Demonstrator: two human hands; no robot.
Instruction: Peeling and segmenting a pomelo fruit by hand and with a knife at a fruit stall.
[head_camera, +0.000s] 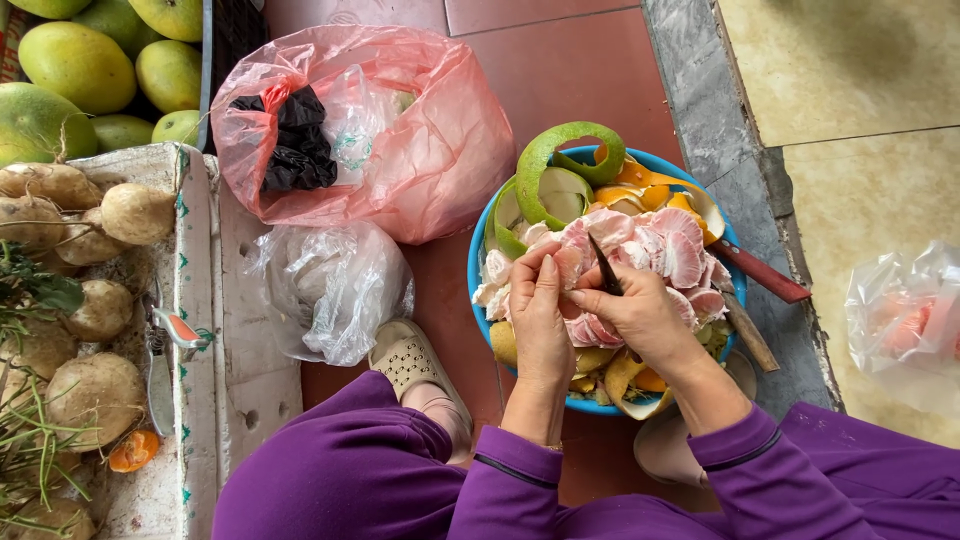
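Hands (540, 310) (640, 312) — two — fingers pinching one pomelo segment (568, 262), one small knife (604, 266), over one blue bowl (478, 262).

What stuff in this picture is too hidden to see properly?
Head view:
- Small knife: handle hidden inside right hand.
- Pomelo segment: partly covered by left hand.
- Pink plastic bag: contents blurred by the film.
- Green pomelos: cut off by the top-left edge.
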